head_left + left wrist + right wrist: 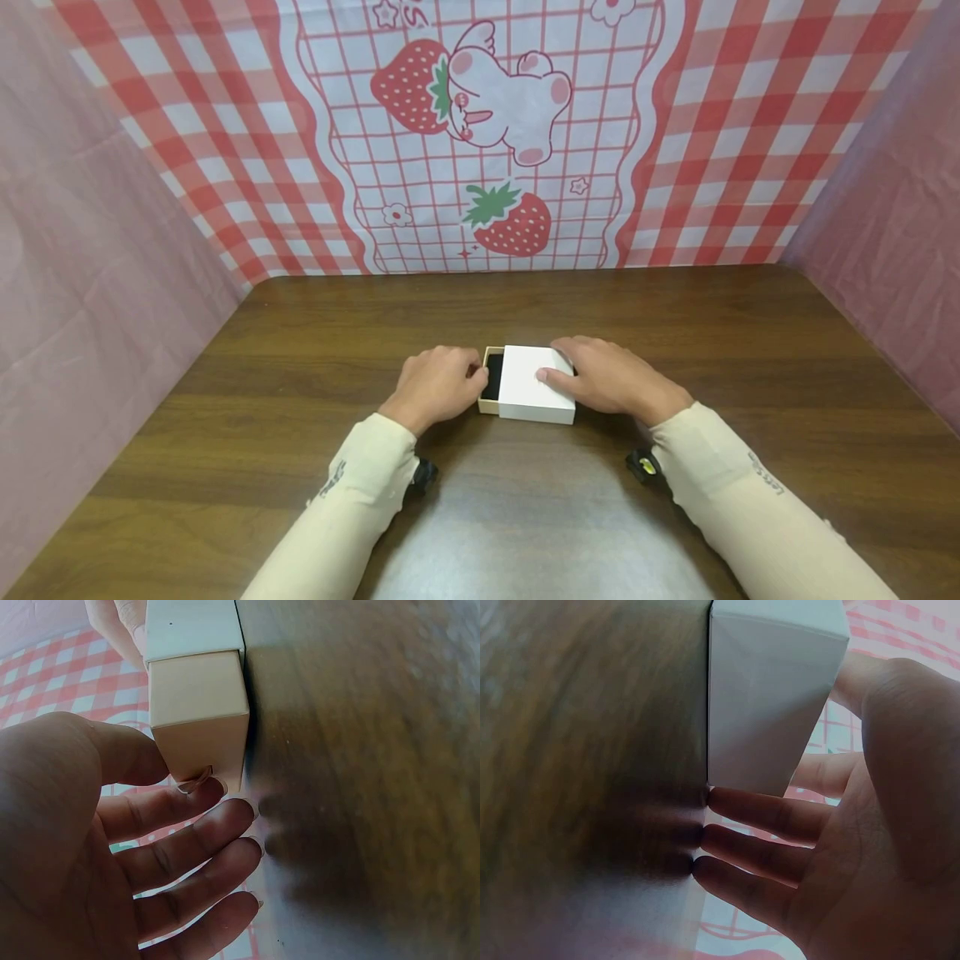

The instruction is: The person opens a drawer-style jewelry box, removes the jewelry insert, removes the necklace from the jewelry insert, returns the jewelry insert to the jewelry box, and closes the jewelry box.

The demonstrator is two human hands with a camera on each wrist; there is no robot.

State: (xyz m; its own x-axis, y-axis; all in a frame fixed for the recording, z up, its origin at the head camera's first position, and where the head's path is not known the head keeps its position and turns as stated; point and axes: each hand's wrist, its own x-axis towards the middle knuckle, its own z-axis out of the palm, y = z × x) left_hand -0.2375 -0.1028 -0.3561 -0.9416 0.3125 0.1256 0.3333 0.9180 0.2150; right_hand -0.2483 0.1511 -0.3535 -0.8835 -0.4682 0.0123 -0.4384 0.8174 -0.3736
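Observation:
A white box sleeve lies flat on the table, with a tan inner drawer partly out of its left end. Inside the drawer's exposed part is a black surface. My left hand is at the drawer's outer end; thumb and index finger pinch a small pull tab there, the other fingers spread below. My right hand grips the sleeve's right end, its thumb on top and the index finger along the far side. In the right wrist view, the other fingertips reach down to the table.
The brown wood-grain table spreads around the box. A red-and-white checked cloth with strawberries hangs behind its far edge. Pink cloths hang at both sides. Dark wrist devices sit under both cream sleeves.

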